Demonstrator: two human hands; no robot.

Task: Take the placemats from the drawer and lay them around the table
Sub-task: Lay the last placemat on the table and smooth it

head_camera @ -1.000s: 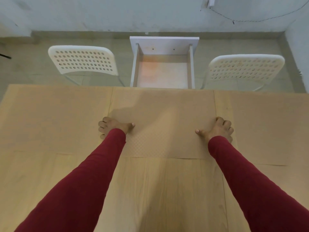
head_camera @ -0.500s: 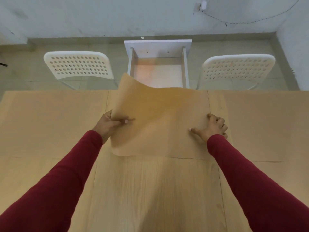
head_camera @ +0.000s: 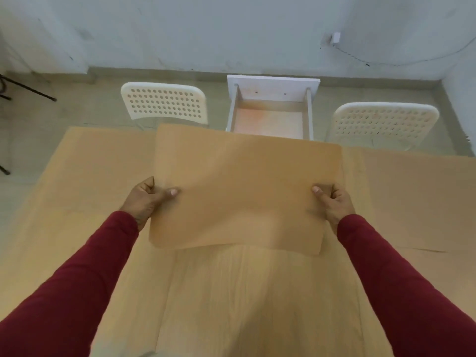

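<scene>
We count one lifted placemat [head_camera: 244,191], left hand [head_camera: 146,199] and right hand [head_camera: 334,202] each in a pinching grip on its side edges; two chairs [head_camera: 164,103]; one drawer [head_camera: 270,119].

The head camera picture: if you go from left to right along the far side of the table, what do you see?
Left white chair → open white drawer → right white chair.

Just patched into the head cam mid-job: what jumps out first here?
A tan placemat held up over the table's middle, left hand and right hand pinching its side edges. Behind it an open white drawer juts out past the wooden table, between two white perforated chairs. More mats lie flat on either side.
</scene>
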